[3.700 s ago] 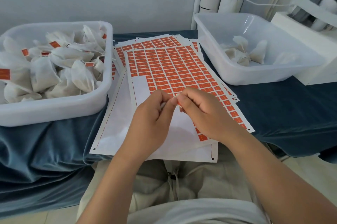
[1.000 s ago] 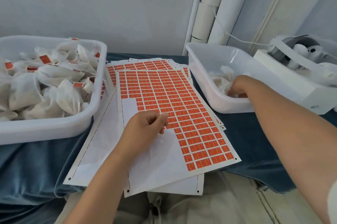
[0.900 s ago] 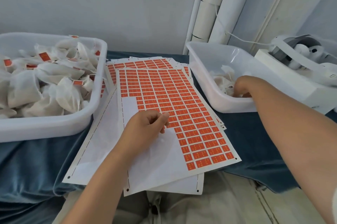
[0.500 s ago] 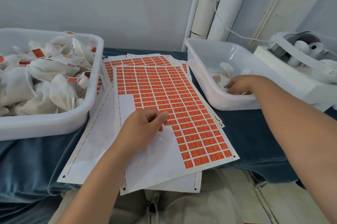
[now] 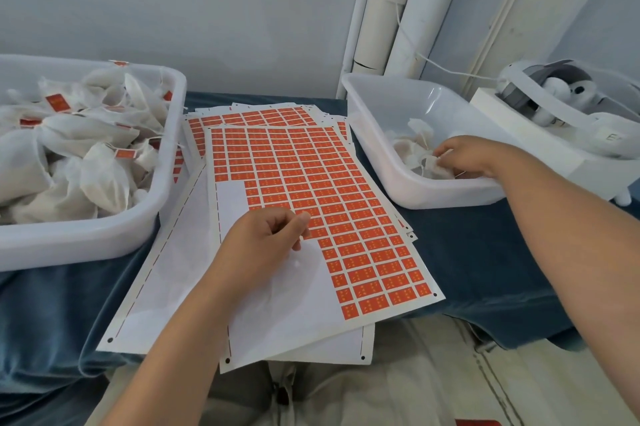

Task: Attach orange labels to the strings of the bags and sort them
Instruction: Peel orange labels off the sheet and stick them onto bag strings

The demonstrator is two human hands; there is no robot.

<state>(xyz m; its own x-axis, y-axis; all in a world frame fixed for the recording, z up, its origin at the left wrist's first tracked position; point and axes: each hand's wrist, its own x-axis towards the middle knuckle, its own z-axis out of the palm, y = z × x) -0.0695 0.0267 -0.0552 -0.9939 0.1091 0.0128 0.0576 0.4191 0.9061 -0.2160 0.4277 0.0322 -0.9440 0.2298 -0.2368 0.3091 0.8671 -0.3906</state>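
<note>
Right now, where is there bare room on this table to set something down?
Best is the blue cloth between the label sheets and the right tub, on the near side. The right tub's far end is bare too. Crowded: the left tub, heaped with bags, and the middle, covered by sheets.

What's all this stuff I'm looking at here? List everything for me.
left tub: one, white, left on the cloth
labelled bags: many, white with orange tags, heaped in left tub
right tub: one, white, right of the sheets
plain bags: a few, white, in right tub
label sheets: a stack, white with orange labels, between the tubs
cloth: one, blue, under tubs and sheets
machine: one, white and grey, far right
pipes: several, white, back wall
left hand: fingers curled, over the top sheet
right hand: in right tub, fingertips at a plain bag
</note>
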